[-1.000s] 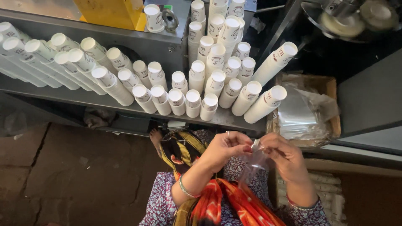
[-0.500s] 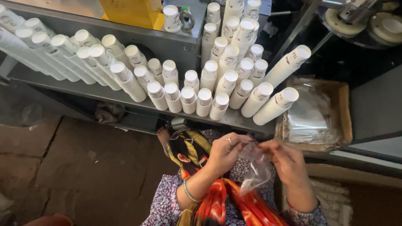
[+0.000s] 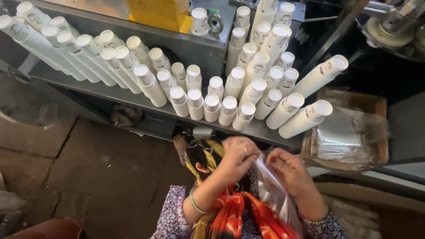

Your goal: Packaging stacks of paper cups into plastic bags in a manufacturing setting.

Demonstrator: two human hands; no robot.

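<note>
Head view, looking down. Grey metal shelf across the upper frame, loaded with rows of stacked white paper cups lying on their sides. Brown cardboard box at the right, holding a pile of clear plastic bags. Cracked brown floor lower left. Between the two hands, low in the middle, a thin clear plastic bag, hanging down over an orange patterned cloth. Left hand pinched shut on its upper edge. Right hand just beside, fingers curled onto the same bag, probably gripping; film too blurred to be sure.
</note>
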